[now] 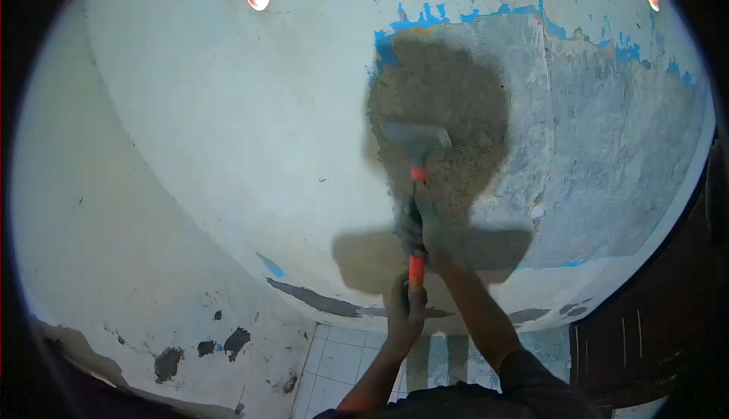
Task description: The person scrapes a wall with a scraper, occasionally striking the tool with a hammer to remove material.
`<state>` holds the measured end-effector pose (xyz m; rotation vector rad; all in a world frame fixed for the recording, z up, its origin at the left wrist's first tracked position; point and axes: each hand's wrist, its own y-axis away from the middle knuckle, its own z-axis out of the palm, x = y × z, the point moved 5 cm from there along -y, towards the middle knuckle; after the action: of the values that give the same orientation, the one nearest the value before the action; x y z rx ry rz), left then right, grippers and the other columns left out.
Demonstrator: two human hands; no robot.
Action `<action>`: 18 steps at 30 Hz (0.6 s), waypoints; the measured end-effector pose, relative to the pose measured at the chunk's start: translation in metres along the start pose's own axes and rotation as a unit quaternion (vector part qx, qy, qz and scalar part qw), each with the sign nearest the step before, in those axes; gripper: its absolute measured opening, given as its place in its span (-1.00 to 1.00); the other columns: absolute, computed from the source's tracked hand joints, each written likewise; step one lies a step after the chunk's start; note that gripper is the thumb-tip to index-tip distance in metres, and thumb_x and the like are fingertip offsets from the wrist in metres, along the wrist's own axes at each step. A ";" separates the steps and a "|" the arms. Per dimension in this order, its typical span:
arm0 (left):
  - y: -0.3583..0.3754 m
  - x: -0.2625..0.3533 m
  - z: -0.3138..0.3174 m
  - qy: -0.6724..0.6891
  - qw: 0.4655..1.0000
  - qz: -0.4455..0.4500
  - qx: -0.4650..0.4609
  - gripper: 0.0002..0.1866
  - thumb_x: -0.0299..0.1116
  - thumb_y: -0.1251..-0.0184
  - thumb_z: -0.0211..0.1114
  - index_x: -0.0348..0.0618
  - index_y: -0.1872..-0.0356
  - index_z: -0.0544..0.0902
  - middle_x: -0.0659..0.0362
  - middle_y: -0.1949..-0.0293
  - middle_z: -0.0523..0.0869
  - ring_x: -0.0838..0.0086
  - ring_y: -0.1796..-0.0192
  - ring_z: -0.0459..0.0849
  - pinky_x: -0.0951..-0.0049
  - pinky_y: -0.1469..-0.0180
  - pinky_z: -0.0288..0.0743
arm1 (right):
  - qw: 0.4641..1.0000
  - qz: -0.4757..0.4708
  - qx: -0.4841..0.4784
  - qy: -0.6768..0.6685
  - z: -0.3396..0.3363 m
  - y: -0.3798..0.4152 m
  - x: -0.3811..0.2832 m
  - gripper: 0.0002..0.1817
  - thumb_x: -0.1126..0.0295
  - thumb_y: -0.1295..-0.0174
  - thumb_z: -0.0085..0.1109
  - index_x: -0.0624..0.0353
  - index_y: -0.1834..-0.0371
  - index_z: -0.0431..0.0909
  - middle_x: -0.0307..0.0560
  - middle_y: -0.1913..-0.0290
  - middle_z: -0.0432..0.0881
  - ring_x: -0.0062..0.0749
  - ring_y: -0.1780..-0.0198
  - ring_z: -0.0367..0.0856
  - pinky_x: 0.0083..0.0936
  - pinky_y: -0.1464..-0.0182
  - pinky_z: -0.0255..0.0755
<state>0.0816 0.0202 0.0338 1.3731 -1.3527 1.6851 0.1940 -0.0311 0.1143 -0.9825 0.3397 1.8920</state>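
A long-handled scraper [417, 172] with red and black sections is held upright in front of the wall [250, 130]. Its wide grey blade lies near the left edge of a bare, shadowed patch [448, 100]. My right hand [429, 229] grips the middle of the handle. Lower down, my left hand [408, 309] is wrapped round the handle's bottom end. Blue paint remnants [425, 18] edge the top of the patch. Whether the blade touches the wall cannot be told, as it is blurred.
White floor tiles [338, 358] show below the wall. On the lower left wall are dark chipped spots [168, 363]. A dark brown wooden piece [645, 328] stands at the lower right. Shadows fall on the wall around my hands.
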 end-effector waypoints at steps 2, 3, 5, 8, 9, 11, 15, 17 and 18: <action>-0.022 0.007 -0.005 0.012 0.999 -0.016 -0.034 -0.59 -0.08 -0.58 -0.07 -0.30 -0.03 0.44 0.28 0.49 0.45 0.65 0.47 0.40 0.57 0.44 0.31 | 1.000 -0.006 0.001 0.011 0.015 -0.011 -0.018 -0.57 -0.09 -0.47 -0.12 -0.09 0.49 0.30 -0.49 0.71 0.15 -0.73 0.77 0.04 -0.66 0.74 -0.03; -0.027 0.006 -0.004 0.026 0.997 -0.036 -0.066 -0.61 -0.12 -0.58 -0.04 -0.30 -0.05 0.42 0.30 0.47 0.43 0.66 0.46 0.36 0.59 0.44 0.31 | 1.000 -0.009 0.004 0.024 0.017 -0.015 -0.021 -0.58 -0.07 -0.48 -0.12 -0.08 0.49 0.31 -0.47 0.72 0.17 -0.72 0.77 0.06 -0.64 0.74 -0.02; -0.027 -0.009 0.004 0.047 0.998 -0.022 -0.038 -0.61 -0.06 -0.58 -0.05 -0.23 0.12 0.47 0.32 0.54 0.41 0.68 0.51 0.35 0.58 0.55 0.22 | 0.997 -0.036 0.015 0.065 0.004 -0.013 -0.007 -0.58 -0.05 -0.48 -0.12 -0.06 0.49 0.32 -0.45 0.72 0.19 -0.70 0.78 0.08 -0.63 0.74 -0.02; 0.014 -0.104 0.016 0.098 0.978 -0.180 -0.050 -0.54 0.07 -0.55 -0.05 -0.15 0.33 0.45 0.32 0.64 0.41 0.65 0.62 0.35 0.56 0.59 0.20 | 0.993 0.011 0.058 0.104 -0.054 0.006 0.058 -0.60 0.00 -0.49 -0.12 -0.02 0.47 0.35 -0.40 0.72 0.23 -0.68 0.78 0.13 -0.60 0.74 0.00; 0.031 -0.125 0.023 0.087 0.978 -0.184 -0.043 -0.41 0.25 -0.47 -0.08 -0.14 0.42 0.45 0.28 0.67 0.41 0.58 0.64 0.41 0.49 0.60 0.25 | 0.991 0.011 0.071 0.110 -0.077 0.017 0.088 -0.60 0.01 -0.49 -0.12 -0.02 0.46 0.35 -0.40 0.72 0.23 -0.69 0.77 0.13 -0.59 0.74 -0.01; 0.075 -0.175 0.026 0.070 0.966 -0.231 -0.095 -0.30 0.36 -0.41 -0.15 -0.19 0.40 0.49 0.28 0.70 0.42 0.56 0.66 0.42 0.48 0.60 0.25 | 0.991 0.040 0.090 0.095 -0.128 0.046 0.149 -0.62 0.01 -0.49 -0.12 -0.03 0.44 0.35 -0.43 0.70 0.22 -0.72 0.76 0.10 -0.61 0.73 -0.02; 0.110 -0.204 0.033 0.017 0.953 -0.299 -0.042 -0.31 0.32 -0.46 -0.22 -0.15 0.47 0.47 0.27 0.70 0.43 0.58 0.66 0.41 0.47 0.60 0.23 | 0.983 0.123 0.128 0.037 -0.158 0.078 0.181 -0.64 0.05 -0.49 -0.10 -0.01 0.43 0.36 -0.42 0.69 0.27 -0.71 0.75 0.15 -0.60 0.72 0.03; 0.092 -0.191 0.037 0.019 0.965 -0.261 -0.010 -0.33 0.29 -0.48 -0.22 -0.12 0.50 0.44 0.28 0.69 0.42 0.59 0.66 0.38 0.47 0.60 0.22 | 0.989 0.054 0.095 0.095 -0.145 0.058 0.163 -0.63 0.01 -0.50 -0.15 -0.01 0.38 0.36 -0.43 0.64 0.25 -0.75 0.73 0.10 -0.66 0.69 0.02; 0.071 -0.174 0.036 0.021 0.973 -0.231 -0.014 -0.34 0.28 -0.49 -0.22 -0.11 0.51 0.43 0.28 0.69 0.41 0.60 0.66 0.36 0.47 0.61 0.20 | 0.989 0.005 0.070 0.129 -0.129 0.043 0.141 -0.62 0.00 -0.50 -0.15 0.00 0.39 0.35 -0.43 0.64 0.25 -0.75 0.72 0.11 -0.66 0.68 0.03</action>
<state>0.0859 -0.0087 -0.1554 1.4868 -0.9335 1.3657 0.1879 -0.0431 -0.0814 -1.1328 0.6215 1.7257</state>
